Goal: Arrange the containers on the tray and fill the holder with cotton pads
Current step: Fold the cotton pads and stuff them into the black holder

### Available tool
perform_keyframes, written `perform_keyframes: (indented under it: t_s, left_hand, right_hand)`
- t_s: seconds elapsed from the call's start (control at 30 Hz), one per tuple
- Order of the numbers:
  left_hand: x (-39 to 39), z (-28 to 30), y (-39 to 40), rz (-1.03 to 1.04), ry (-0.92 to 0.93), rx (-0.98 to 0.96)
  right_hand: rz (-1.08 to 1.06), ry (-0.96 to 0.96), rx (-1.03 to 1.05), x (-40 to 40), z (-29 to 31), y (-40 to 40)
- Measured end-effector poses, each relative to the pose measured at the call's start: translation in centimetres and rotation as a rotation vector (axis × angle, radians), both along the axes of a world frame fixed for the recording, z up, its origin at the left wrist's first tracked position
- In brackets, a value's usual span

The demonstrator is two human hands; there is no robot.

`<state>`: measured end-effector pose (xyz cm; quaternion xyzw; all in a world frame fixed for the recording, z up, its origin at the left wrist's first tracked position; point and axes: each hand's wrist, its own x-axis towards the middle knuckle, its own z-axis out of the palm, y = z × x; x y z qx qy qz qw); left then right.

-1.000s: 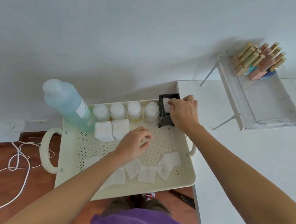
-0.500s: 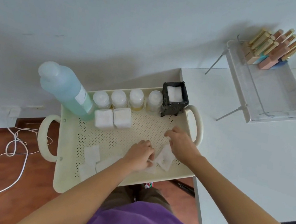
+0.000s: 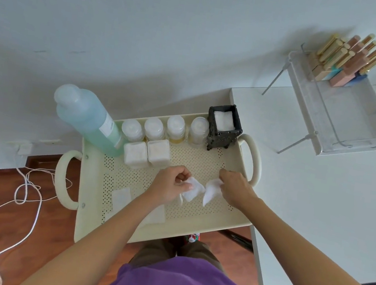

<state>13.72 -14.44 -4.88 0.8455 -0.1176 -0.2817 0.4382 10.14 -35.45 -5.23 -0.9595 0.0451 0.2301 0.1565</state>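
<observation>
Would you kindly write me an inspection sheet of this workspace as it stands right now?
Surface: cream perforated tray with loop handles, beside a white table.
Job's things: black holder at the tray's far right corner, white pad visible inside; four round jars in a back row; two square jars in front; blue-green bottle at far left; loose cotton pads near the front edge.
Clutter: clear rack holding gold-capped bottles on the table.
Grippers: left hand and right hand each pinch a crumpled pad.
Cables: white cord on the wooden floor.
Surroundings: plain pale wall.
</observation>
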Motion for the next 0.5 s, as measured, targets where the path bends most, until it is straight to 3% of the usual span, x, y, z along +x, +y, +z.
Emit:
perform_keyframes:
  t_s: [0.27,0.5]
  left_hand:
    - [2.9,4.0,1.6,0.255,0.16,-0.23]
    - [5.6,8.4,0.4,0.289,0.194,-0.344]
  right_hand:
    - [-0.207,-0.187,0.19,1.1,5.4,-1.0]
    - [-0.356,-0.21,0.345,2.5,10.3,-2.0]
